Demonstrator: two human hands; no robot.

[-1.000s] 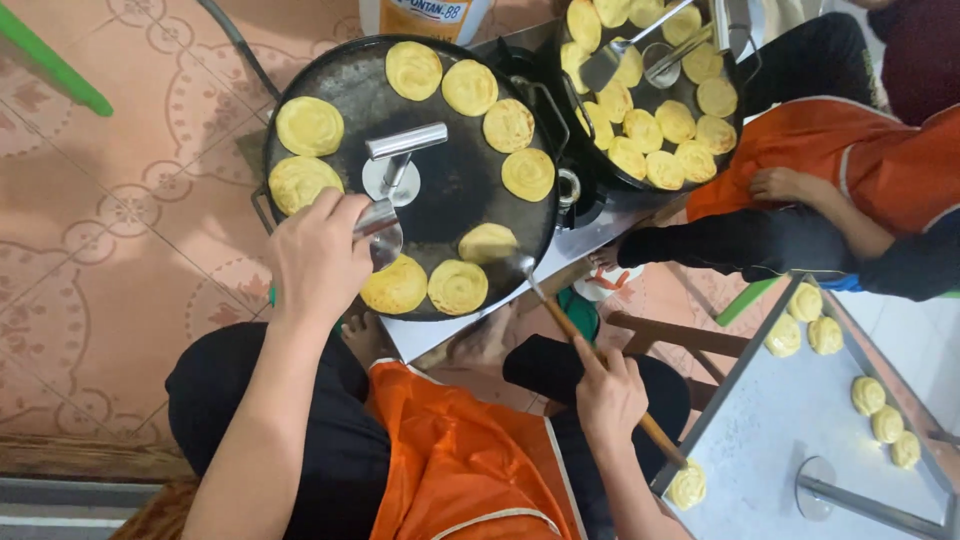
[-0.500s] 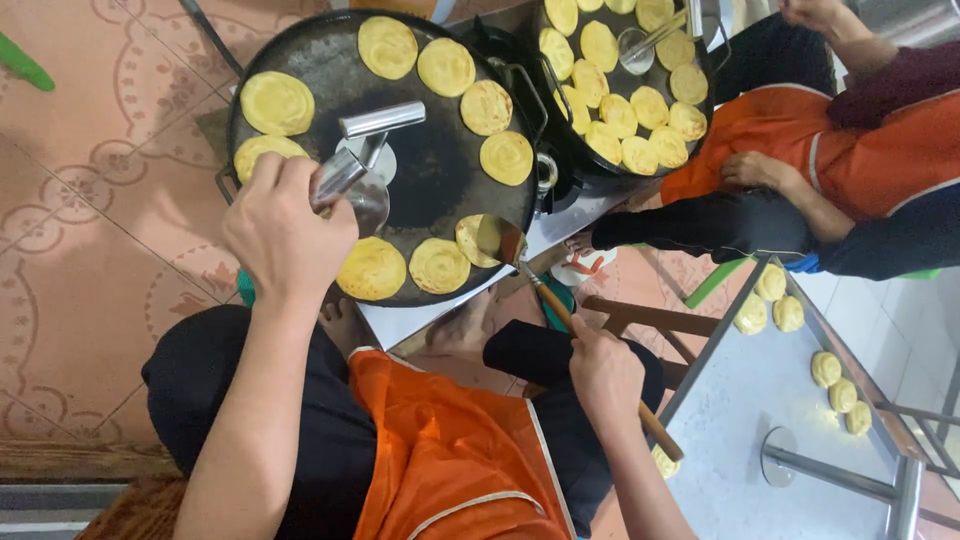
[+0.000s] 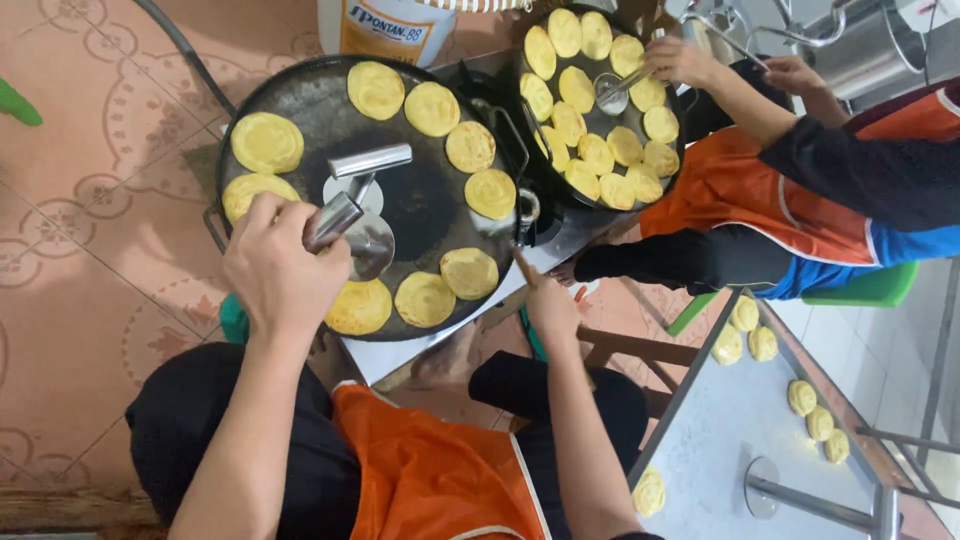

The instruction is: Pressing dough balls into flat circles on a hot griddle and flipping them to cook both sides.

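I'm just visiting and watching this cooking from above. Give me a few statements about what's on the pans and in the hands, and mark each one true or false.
1. The left hand grips a metal press handle over the big round griddle. True.
2. The flat cakes on that griddle are dark brown and burnt. False: they are pale yellow.
3. The right hand holds a wooden stick at the griddle's edge. True.
4. Only one pan is in use. False: a second pan beside it also holds cakes, tended by another person's hand.
5. The steel table is stacked with plates. False: it holds raw dough rounds.
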